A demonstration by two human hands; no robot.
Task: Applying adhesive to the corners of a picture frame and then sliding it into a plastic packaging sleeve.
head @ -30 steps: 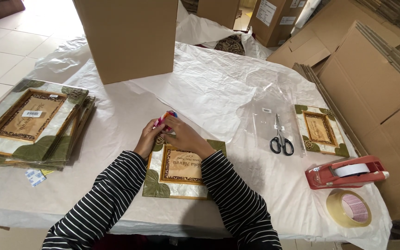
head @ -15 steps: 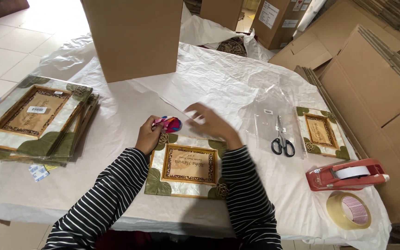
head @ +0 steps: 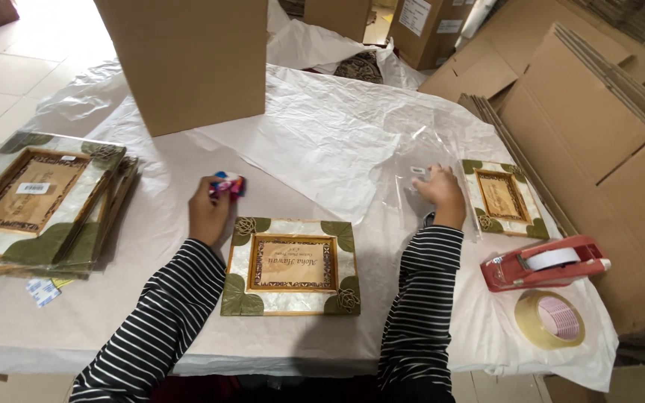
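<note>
A picture frame [head: 291, 266] with green leaf corners and a pale mottled border lies flat on the white-covered table [head: 315, 127], between my arms. My left hand [head: 209, 211] rests just left of its top corner, closed around a small colourful object [head: 227, 184] in pink and blue. My right hand [head: 439, 195] reaches right, fingers spread on a clear plastic bag [head: 419, 168] lying on the table. The hand covers whatever lies under it. Both sleeves are black-and-white striped.
A stack of similar frames [head: 39, 201] sits at the left edge. Another small frame [head: 503, 198] lies at the right, beside a red tape dispenser [head: 543, 263] and a tape roll [head: 552, 319]. A tall cardboard box [head: 188, 60] stands behind; flattened cartons [head: 599, 127] lean at right.
My right hand left the frame and moved right onto the plastic bag. My left hand moved left off the frame, still gripping the colourful object. The scissors near the bag are now hidden.
</note>
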